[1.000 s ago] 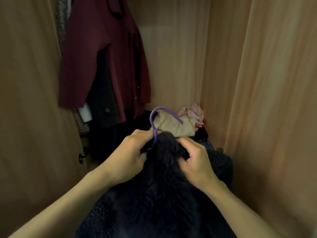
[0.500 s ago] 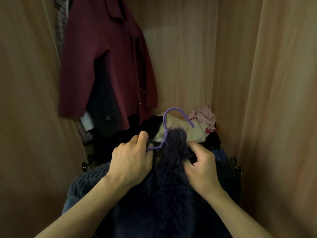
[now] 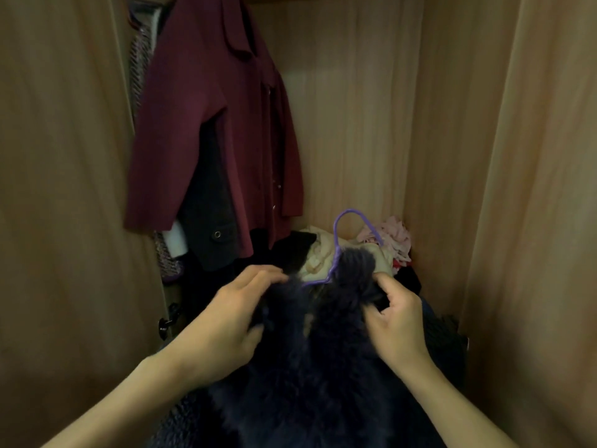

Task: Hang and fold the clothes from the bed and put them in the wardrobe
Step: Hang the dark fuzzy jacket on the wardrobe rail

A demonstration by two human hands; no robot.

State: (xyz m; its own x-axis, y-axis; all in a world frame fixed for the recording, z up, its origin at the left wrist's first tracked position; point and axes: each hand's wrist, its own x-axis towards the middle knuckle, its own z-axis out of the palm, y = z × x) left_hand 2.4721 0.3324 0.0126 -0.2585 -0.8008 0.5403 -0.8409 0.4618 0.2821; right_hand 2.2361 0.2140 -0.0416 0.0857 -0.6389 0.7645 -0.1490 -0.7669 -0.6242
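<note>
Step in hand: seating the dark fuzzy garment on the purple hanger, lower centre of the frame, inside the wardrobe opening. Your left hand grips the fleece left of the hanger's neck. Your right hand pinches the collar to the right of it. The hook stands free above the collar at centre frame. A bare stretch of purple arm shows between your hands, so the left shoulder appears not fully seated. A maroon coat hangs at upper left, and a pile of clothes lies behind the hook. Next move, in my judgement: draw the left shoulder over the arm, then lift the hook to the rail, which is not visible.
</note>
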